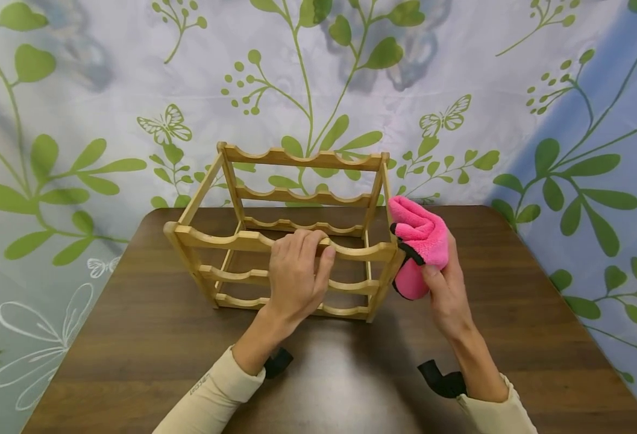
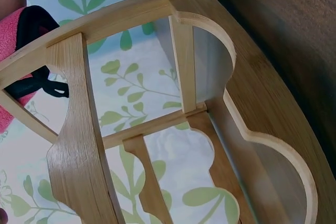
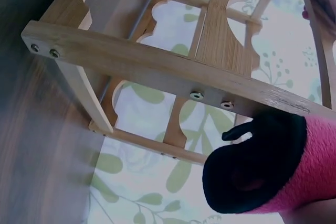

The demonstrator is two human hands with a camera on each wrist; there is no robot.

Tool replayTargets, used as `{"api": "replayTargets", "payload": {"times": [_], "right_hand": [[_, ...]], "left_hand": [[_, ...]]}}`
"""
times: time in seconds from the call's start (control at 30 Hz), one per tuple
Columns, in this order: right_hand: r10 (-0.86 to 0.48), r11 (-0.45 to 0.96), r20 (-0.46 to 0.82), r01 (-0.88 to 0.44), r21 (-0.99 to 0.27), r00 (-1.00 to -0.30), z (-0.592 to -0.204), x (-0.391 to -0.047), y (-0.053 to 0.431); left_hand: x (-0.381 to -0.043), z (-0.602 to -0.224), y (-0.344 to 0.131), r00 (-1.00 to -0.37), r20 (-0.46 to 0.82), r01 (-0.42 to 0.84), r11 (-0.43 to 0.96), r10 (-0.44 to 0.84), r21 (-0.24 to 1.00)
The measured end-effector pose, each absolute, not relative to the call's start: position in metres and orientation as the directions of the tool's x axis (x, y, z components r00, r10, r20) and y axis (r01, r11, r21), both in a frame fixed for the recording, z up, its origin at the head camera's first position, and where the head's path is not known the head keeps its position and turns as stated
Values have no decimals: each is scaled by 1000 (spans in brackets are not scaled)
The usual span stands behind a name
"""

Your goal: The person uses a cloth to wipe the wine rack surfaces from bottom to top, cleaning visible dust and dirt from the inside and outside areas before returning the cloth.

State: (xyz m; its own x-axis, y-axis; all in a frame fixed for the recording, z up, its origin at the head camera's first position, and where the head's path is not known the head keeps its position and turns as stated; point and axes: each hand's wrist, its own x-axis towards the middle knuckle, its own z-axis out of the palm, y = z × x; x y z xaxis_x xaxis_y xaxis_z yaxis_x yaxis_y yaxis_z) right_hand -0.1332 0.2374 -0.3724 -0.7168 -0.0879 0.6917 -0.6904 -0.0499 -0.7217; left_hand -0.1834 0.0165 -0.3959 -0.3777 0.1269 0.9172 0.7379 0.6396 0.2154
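A wooden bottle rack (image 1: pixel 226 241) with scalloped rails stands upright on the table. My left hand (image 1: pixel 295 274) grips its top front rail near the middle, fingers curled over the edge. In my right hand (image 1: pixel 451 295) a folded pink cloth (image 1: pixel 423 232) with black edging is held beside the rack's front right post. The right wrist view shows the cloth (image 3: pixel 320 163) right at that post (image 3: pixel 157 72), which carries metal screws. In the left wrist view part of the cloth (image 2: pixel 8 35) shows behind the rack's side frame.
The dark brown wooden table (image 1: pixel 134 355) runs under the rack to a patterned curtain (image 1: pixel 318 78) with green leaves and butterflies close behind. Black wrist mounts (image 1: pixel 443 380) show beside both sleeves.
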Motion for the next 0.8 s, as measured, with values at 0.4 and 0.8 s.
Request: {"api": "replayTargets", "payload": {"times": [0.4, 0.8], "right_hand": [[-132, 71, 538, -549, -833, -833, -370, -122, 236], [-285, 178, 383, -441, -880, -878, -356, -127, 239]], "left_hand": [[-175, -395, 18, -350, 937, 782, 555, 13, 285], [-162, -394, 16, -321, 946, 796, 526, -52, 299]]}}
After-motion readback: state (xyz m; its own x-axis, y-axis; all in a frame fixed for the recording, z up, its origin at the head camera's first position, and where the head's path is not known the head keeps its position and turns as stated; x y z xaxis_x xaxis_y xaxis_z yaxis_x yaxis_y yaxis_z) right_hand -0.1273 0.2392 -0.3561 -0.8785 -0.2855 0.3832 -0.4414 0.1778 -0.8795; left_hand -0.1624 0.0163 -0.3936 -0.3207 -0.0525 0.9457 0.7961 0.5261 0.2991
